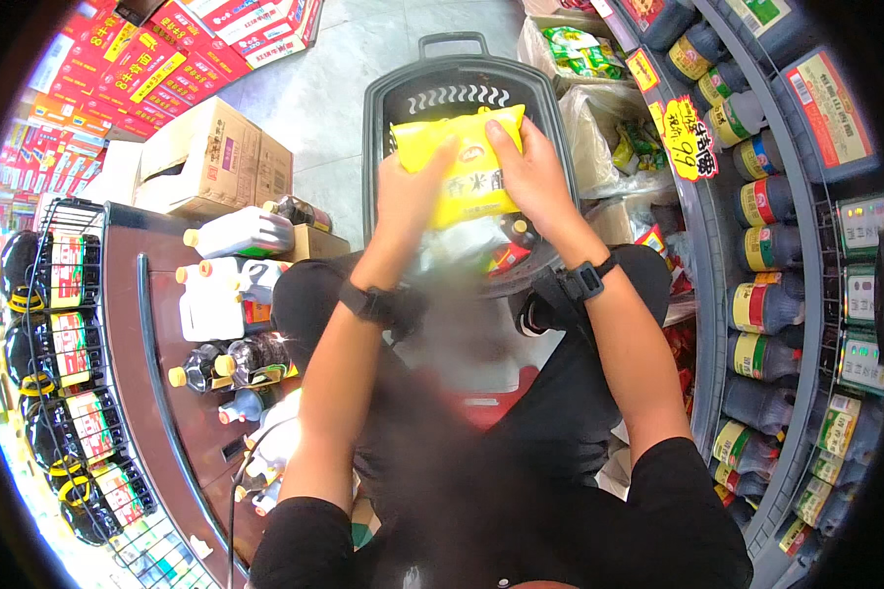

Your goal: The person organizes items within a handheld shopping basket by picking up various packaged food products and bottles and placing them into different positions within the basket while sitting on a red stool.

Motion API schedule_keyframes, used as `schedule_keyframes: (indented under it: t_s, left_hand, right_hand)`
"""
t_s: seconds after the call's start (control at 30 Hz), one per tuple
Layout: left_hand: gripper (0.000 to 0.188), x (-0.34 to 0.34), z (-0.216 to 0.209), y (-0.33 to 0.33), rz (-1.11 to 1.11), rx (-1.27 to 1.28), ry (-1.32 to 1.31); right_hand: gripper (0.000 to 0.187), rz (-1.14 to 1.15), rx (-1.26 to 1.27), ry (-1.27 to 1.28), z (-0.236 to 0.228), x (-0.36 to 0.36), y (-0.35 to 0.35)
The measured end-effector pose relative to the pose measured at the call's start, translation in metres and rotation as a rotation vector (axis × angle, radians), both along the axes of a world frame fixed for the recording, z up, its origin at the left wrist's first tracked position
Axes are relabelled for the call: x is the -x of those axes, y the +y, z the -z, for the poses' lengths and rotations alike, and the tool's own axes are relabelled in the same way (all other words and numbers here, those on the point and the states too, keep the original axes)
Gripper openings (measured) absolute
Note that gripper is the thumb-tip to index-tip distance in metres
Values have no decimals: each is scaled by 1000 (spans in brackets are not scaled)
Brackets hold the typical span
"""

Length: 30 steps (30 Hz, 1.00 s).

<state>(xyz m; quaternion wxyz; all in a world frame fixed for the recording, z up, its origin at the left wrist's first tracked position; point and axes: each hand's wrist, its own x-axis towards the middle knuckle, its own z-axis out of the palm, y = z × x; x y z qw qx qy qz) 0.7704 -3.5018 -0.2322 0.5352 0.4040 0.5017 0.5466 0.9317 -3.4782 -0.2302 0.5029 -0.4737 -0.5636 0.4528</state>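
Observation:
A plump yellow plastic packet (pixel 469 187) is held up between my two hands, over a black shopping basket (pixel 374 110). My left hand (pixel 412 193) grips its left side, and my right hand (pixel 537 179) clasps the right side with the thumb on its front. Below the packet, inside the basket, lie a pale package (pixel 455 245) and a dark-capped bottle (pixel 519 232) near something red. The packet hides part of the basket's contents, and a blur covers the near side.
Shelves of dark sauce bottles (pixel 764 250) line my right. Open bags and boxes (pixel 591 51) of packets stand beside the basket. To my left are cardboard boxes (pixel 211 157), loose bottles (pixel 241 232), a brown cabinet (pixel 172 344) and a wire rack (pixel 74 324). Red cartons (pixel 167 64) are stacked beyond.

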Motion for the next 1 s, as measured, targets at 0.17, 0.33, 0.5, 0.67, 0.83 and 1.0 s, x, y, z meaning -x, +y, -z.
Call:
schedule_keyframes:
  t_s: [0.17,0.33,0.5,0.67,0.83,1.0]
  left_hand:
    - [30,-2,0,1,-40,-10,6]
    - [34,-4,-3,3,-29,-13,32]
    - [37,-3,-3,3,-19,-29,67]
    - [41,2,1,2,-34,-37,89]
    - [44,-5,11,4,-16,-129,126]
    - [42,1,9,4,-55,-43,161]
  right_hand:
    - [29,-57,172,185,-6,-3,-1]
    - [30,-87,146,193,-4,-4,3]
    - [29,-66,128,125,-6,-4,3]
    - [32,-88,119,157,-9,0,-3]
    - [30,-10,53,141,6,-5,3]
    - [35,24,-43,-55,10,-2,9]
